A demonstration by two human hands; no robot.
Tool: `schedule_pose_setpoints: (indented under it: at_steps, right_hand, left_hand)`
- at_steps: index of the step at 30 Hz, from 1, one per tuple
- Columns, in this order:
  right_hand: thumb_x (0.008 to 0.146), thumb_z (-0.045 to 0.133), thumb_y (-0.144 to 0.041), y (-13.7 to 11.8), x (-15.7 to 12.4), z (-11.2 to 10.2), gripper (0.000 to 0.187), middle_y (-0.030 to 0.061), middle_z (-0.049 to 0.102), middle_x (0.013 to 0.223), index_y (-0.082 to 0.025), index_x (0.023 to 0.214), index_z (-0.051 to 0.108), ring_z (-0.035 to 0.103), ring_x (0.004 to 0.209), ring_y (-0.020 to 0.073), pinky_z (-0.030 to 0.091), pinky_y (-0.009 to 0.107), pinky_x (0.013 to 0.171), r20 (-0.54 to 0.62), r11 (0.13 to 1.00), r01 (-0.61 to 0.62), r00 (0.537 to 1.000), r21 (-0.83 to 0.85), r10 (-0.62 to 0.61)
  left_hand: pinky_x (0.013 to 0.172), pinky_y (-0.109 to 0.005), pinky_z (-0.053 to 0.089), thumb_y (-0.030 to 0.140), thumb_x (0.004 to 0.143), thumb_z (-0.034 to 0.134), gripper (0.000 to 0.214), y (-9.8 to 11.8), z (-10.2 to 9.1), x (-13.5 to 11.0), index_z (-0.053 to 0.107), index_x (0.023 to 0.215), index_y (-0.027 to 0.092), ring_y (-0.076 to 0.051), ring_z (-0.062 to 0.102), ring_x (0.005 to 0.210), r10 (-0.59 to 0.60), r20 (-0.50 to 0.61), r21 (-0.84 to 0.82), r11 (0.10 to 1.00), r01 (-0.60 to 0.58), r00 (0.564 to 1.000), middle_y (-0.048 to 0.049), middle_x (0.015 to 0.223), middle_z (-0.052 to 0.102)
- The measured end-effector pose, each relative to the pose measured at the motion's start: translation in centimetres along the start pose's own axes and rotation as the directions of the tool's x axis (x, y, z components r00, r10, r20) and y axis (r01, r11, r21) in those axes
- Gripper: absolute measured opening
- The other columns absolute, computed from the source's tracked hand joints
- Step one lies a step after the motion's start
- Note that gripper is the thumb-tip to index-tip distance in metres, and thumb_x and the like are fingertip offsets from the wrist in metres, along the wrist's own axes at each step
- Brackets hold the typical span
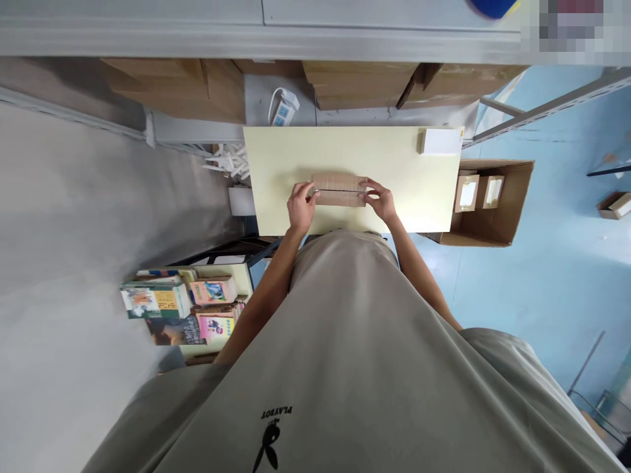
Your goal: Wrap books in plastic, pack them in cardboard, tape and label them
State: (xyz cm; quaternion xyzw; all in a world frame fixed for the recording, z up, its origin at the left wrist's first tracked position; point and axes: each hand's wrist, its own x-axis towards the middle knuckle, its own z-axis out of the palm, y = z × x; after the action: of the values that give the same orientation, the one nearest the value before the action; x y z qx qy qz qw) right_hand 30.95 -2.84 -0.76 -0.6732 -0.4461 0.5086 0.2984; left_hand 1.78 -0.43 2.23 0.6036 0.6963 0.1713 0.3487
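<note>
A small brown cardboard box (339, 182) lies on the pale yellow tabletop (280, 148), right in front of my body. A thin dark slit runs lengthwise between its two top panels. My left hand (302, 205) pinches the box's left end, thumb and fingers on either side of the slit. At the opposite end, my right hand (381, 201) grips the right edge in the same way, its fingers bent. Whether anything lies inside the box is hidden.
A white box (441, 141) sits at the tabletop's back right corner. Beside the right edge stands an open carton (515, 203) with small boxes inside. Behind are a power strip (284, 108) and large cartons (365, 85); stacked books (152, 297) lie left.
</note>
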Motion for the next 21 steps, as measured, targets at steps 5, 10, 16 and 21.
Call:
schedule_pose_setpoints:
  at_steps: [5, 10, 16, 21]
  right_hand:
    - [0.088, 0.089, -0.03, 0.5, 0.1, 0.2, 0.034, 0.0082, 0.076, 0.173, -0.029, 0.122, 0.093, 0.086, 0.115, 0.0241, 0.073, 0.051, 0.122, -0.004, 0.995, -0.039, 0.999, 0.089, 0.039]
    - [0.088, 0.091, -0.039, 0.3, 0.2, 0.6, 0.03, 0.0109, 0.081, 0.166, -0.028, 0.116, 0.094, 0.086, 0.116, 0.0266, 0.075, 0.049, 0.114, -0.011, 0.993, -0.019, 1.0, 0.116, 0.021]
    - [0.091, 0.092, -0.046, -2.9, -0.8, -0.2, 0.027, 0.0135, 0.087, 0.151, -0.027, 0.111, 0.092, 0.088, 0.112, 0.0335, 0.076, 0.058, 0.11, -0.015, 0.998, -0.005, 1.0, 0.061, 0.006]
    - [0.108, 0.082, -0.059, -10.5, -0.9, -5.5, 0.04, 0.0135, 0.081, 0.159, -0.033, 0.138, 0.087, 0.082, 0.139, 0.0399, 0.07, 0.066, 0.124, -0.141, 0.918, 0.375, 0.909, -0.129, -0.392]
  left_hand:
    - [0.114, -0.042, 0.066, 0.025, 0.11, 0.078, 0.029, -0.4, 0.7, -0.2, 0.086, 0.138, 0.023, -0.024, 0.085, 0.102, -0.064, -0.052, -0.027, 0.998, 0.062, 0.997, -0.0149, 0.146, 0.084]
    - [0.111, -0.042, 0.068, 0.027, 0.11, 0.078, 0.026, -1.1, 0.5, 0.3, 0.086, 0.134, 0.02, -0.022, 0.084, 0.1, -0.076, -0.018, -0.049, 0.996, 0.075, 0.997, -0.0164, 0.142, 0.086]
    - [0.114, -0.05, 0.07, 0.019, 0.098, 0.086, 0.029, 0.5, -1.2, 1.2, 0.083, 0.126, 0.022, -0.031, 0.085, 0.118, -0.018, -0.022, 0.019, 1.0, 0.019, 1.0, -0.0183, 0.143, 0.08]
    - [0.132, -0.059, 0.061, 0.02, 0.101, 0.082, 0.031, 6.7, -3.5, 3.7, 0.08, 0.132, 0.025, -0.036, 0.074, 0.152, 0.204, -0.109, -0.008, 0.978, -0.206, 0.973, -0.0187, 0.152, 0.079]
